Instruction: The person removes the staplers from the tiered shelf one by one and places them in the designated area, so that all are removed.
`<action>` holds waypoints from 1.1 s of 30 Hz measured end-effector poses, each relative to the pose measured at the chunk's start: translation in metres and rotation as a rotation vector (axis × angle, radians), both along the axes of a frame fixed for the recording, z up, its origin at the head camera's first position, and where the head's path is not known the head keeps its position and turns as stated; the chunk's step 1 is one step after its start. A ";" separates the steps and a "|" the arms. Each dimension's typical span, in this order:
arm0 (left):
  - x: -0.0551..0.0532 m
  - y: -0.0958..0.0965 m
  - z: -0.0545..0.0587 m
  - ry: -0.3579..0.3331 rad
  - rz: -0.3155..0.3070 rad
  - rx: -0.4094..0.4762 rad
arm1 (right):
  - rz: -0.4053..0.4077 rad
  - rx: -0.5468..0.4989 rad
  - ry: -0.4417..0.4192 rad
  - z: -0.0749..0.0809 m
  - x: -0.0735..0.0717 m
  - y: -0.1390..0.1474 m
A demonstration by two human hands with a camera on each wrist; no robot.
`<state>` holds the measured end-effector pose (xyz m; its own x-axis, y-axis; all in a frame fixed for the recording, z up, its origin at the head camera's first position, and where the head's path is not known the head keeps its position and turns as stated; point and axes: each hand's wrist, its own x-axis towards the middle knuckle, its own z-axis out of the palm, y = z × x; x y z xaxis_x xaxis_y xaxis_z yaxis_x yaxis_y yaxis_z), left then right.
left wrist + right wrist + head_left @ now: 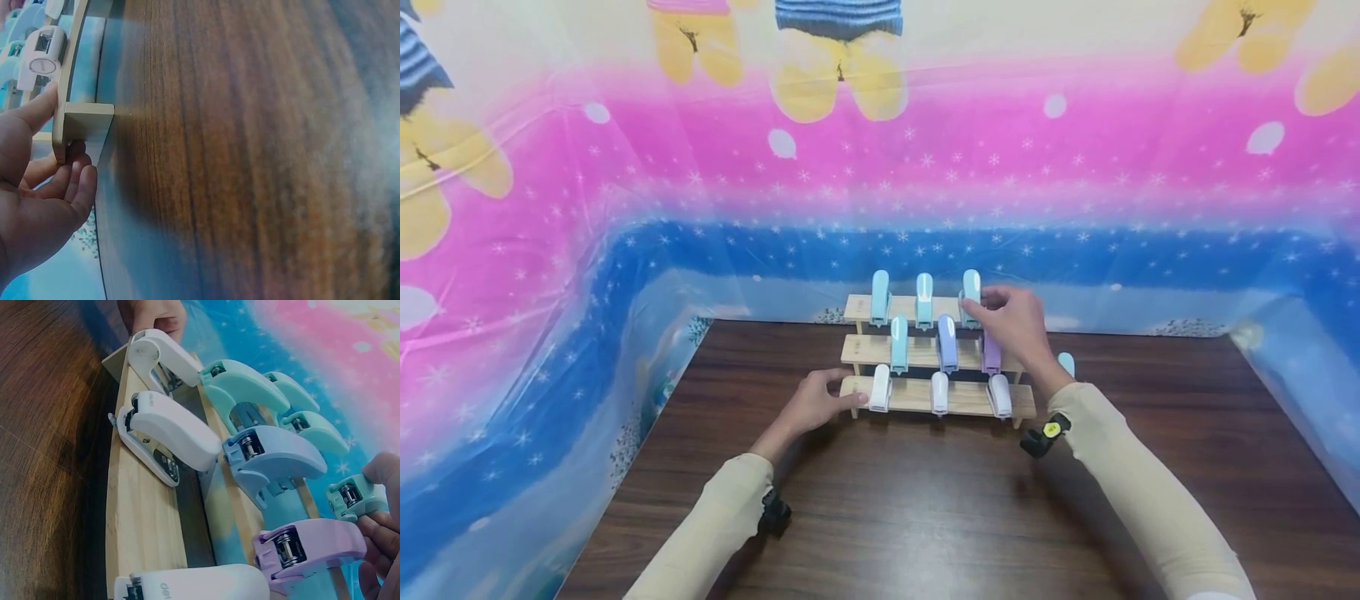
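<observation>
At top right of the wooden rack (913, 393), right hand (1013, 323) pinches a teal stapler (972, 286), likely light, rigid, slick, so grip its sides; left hand (811, 402) pinches the rack's lower left end.

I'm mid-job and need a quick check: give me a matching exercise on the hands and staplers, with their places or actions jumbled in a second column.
Column one:
1. Left hand
2. Right hand
3. Purple stapler
4. White staplers

Column two:
A. Right end of the middle shelf
B. Pinching a mint stapler at the top shelf
C. Spaced along the bottom shelf
D. Gripping the rack's left end

Pairs: 1-D, 2-B, 3-A, 4-C
</observation>
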<state>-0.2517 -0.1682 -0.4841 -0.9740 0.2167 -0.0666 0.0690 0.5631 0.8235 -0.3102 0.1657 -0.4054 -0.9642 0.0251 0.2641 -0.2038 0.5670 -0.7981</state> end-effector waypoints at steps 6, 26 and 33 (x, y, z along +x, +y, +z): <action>0.001 0.000 0.000 0.008 0.003 -0.013 | -0.007 0.008 0.036 0.006 0.003 0.003; 0.001 0.001 -0.002 0.023 0.016 -0.023 | -0.018 -0.013 0.059 0.023 0.020 0.017; -0.001 0.000 -0.002 0.015 0.014 -0.019 | -0.040 0.014 0.046 0.028 0.028 0.032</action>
